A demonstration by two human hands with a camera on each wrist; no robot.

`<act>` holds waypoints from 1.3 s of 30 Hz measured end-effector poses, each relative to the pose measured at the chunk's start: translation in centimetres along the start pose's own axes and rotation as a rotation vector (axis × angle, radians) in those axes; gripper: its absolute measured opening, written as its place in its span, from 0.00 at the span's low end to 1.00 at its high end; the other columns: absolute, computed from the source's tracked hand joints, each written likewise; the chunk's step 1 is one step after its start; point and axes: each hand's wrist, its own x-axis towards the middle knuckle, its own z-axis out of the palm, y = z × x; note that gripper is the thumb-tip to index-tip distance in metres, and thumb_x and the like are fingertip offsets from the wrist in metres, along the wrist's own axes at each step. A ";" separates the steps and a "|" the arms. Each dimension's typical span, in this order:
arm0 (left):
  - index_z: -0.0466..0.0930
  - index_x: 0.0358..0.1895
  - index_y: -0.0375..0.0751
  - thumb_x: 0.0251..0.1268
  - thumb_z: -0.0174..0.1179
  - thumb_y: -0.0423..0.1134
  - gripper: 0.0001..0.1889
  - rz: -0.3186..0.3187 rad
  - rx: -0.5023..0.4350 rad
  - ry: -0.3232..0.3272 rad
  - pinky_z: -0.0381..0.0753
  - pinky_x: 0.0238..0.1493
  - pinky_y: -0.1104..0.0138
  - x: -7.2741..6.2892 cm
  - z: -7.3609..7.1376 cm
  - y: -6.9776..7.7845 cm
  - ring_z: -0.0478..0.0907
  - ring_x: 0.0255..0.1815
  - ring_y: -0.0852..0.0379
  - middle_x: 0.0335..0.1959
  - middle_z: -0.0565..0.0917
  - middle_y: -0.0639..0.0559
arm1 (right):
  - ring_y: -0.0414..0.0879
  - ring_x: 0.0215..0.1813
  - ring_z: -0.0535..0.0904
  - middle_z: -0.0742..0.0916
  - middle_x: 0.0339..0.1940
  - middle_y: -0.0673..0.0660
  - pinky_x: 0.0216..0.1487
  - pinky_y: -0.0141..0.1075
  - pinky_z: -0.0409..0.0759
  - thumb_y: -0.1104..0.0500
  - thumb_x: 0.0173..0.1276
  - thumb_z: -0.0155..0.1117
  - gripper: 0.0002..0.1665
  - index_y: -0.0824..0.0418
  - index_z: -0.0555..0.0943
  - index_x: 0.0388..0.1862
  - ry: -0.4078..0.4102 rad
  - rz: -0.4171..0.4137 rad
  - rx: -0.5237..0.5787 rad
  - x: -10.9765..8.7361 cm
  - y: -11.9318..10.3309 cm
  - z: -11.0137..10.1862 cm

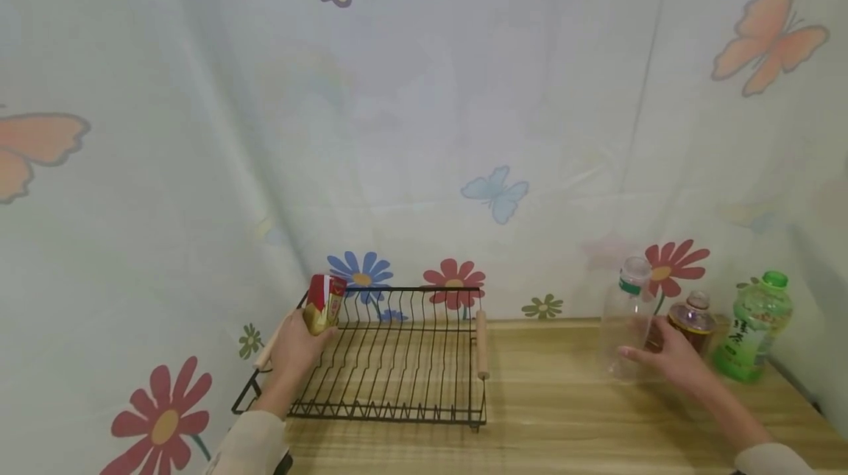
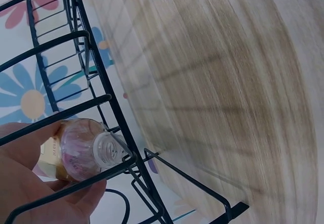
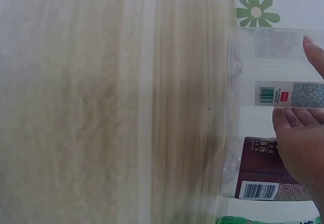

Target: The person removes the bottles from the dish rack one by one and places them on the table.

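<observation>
On the left, my left hand grips a small plastic bottle with a red-and-gold label at the rack's left side. The left wrist view shows its clear, uncapped neck pointing down among the dark wires of the dish rack. My right hand is around a tall clear plastic bottle, thumb in front and fingers between it and a dark-labelled bottle. In the right wrist view, the clear bottle carries a barcode label. It stands upright, its base on the table.
A green-labelled bottle with a green neck stands at the far right of the wooden table. The rack has wooden handles on its sides. A curtain printed with flowers and butterflies hangs behind.
</observation>
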 end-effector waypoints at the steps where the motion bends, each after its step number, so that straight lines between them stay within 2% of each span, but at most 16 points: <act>1: 0.64 0.73 0.24 0.69 0.72 0.52 0.43 0.001 -0.002 0.001 0.82 0.50 0.40 0.0 0.0 0.0 0.81 0.56 0.31 0.62 0.78 0.26 | 0.77 0.73 0.69 0.72 0.74 0.78 0.64 0.60 0.79 0.48 0.76 0.72 0.46 0.71 0.62 0.78 0.002 -0.001 0.000 0.0 0.1 0.0; 8: 0.65 0.73 0.25 0.69 0.72 0.54 0.43 0.004 -0.011 0.005 0.83 0.50 0.40 0.2 0.2 -0.1 0.81 0.57 0.32 0.63 0.78 0.28 | 0.77 0.73 0.69 0.72 0.74 0.78 0.66 0.63 0.76 0.46 0.75 0.71 0.49 0.71 0.61 0.80 -0.004 0.015 -0.013 0.0 0.4 0.1; 17: 0.66 0.72 0.25 0.69 0.72 0.53 0.42 0.017 -0.014 0.022 0.83 0.49 0.40 0.1 0.1 -0.6 0.82 0.55 0.33 0.61 0.78 0.28 | 0.77 0.72 0.71 0.74 0.72 0.79 0.65 0.62 0.77 0.47 0.76 0.72 0.47 0.74 0.62 0.78 -0.010 -0.010 -0.031 -0.1 0.8 0.5; 23: 0.66 0.72 0.25 0.69 0.72 0.53 0.42 0.015 0.010 0.031 0.83 0.51 0.40 -0.1 0.0 0.0 0.81 0.57 0.33 0.62 0.78 0.29 | 0.76 0.70 0.73 0.76 0.70 0.79 0.62 0.56 0.81 0.47 0.75 0.72 0.45 0.74 0.66 0.76 0.001 -0.013 -0.065 -0.3 1.0 0.3; 25: 0.66 0.72 0.26 0.69 0.72 0.53 0.42 0.006 0.013 0.026 0.82 0.52 0.41 -0.2 0.0 0.2 0.81 0.58 0.33 0.62 0.77 0.29 | 0.76 0.70 0.73 0.75 0.70 0.80 0.63 0.57 0.81 0.47 0.75 0.73 0.46 0.75 0.66 0.75 -0.003 -0.009 -0.067 -0.3 0.9 0.3; 29: 0.64 0.75 0.26 0.70 0.71 0.53 0.43 -0.016 -0.009 0.016 0.81 0.55 0.39 -0.4 -0.1 0.4 0.80 0.60 0.33 0.64 0.76 0.29 | 0.78 0.71 0.71 0.74 0.71 0.81 0.66 0.63 0.77 0.45 0.75 0.72 0.50 0.77 0.62 0.77 -0.028 0.016 -0.082 -0.4 0.5 0.0; 34: 0.60 0.79 0.29 0.71 0.69 0.54 0.45 -0.026 -0.067 0.016 0.80 0.59 0.38 -0.3 -0.4 0.6 0.77 0.64 0.32 0.68 0.74 0.30 | 0.82 0.70 0.69 0.70 0.71 0.87 0.65 0.70 0.73 0.40 0.74 0.71 0.59 0.83 0.54 0.78 -0.086 0.052 -0.193 -0.9 -0.8 -0.8; 36: 0.59 0.79 0.29 0.72 0.69 0.55 0.46 -0.021 -0.086 0.024 0.80 0.59 0.38 -0.3 -0.6 0.6 0.77 0.65 0.31 0.69 0.73 0.30 | 0.82 0.69 0.70 0.69 0.70 0.88 0.64 0.70 0.74 0.41 0.74 0.71 0.61 0.86 0.52 0.77 -0.115 0.045 -0.235 -1.2 -1.3 -1.2; 39: 0.60 0.79 0.29 0.71 0.69 0.55 0.45 -0.012 -0.112 0.047 0.80 0.59 0.37 -0.3 -0.9 0.8 0.77 0.64 0.31 0.69 0.74 0.30 | 0.81 0.67 0.73 0.70 0.69 0.88 0.63 0.66 0.77 0.46 0.75 0.71 0.58 0.89 0.52 0.75 -0.160 0.004 -0.247 -2.0 -1.8 -1.7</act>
